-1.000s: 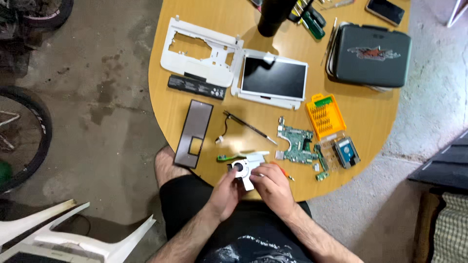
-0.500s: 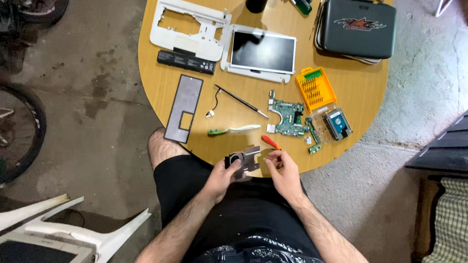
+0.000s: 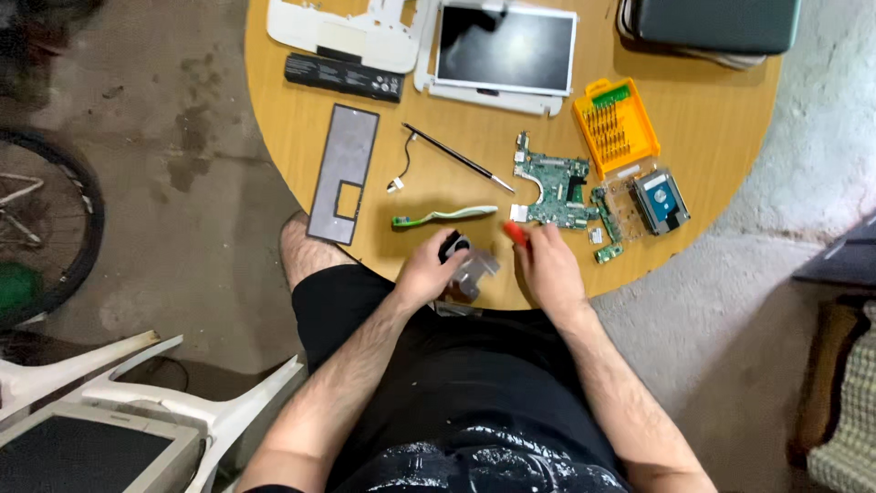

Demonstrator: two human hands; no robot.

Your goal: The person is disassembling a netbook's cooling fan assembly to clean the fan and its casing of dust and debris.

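At six o'clock on the round wooden table (image 3: 301, 119), near its edge: left hand (image 3: 427, 272) curled around a small grey metal part with a black fan (image 3: 465, 265), holding it firmly. Right hand (image 3: 547, 269) just beside at three o'clock, closed on a red-handled tool (image 3: 516, 233). At twelve o'clock of the hands, a green toothbrush (image 3: 444, 216); at one o'clock, a green circuit board (image 3: 550, 187).
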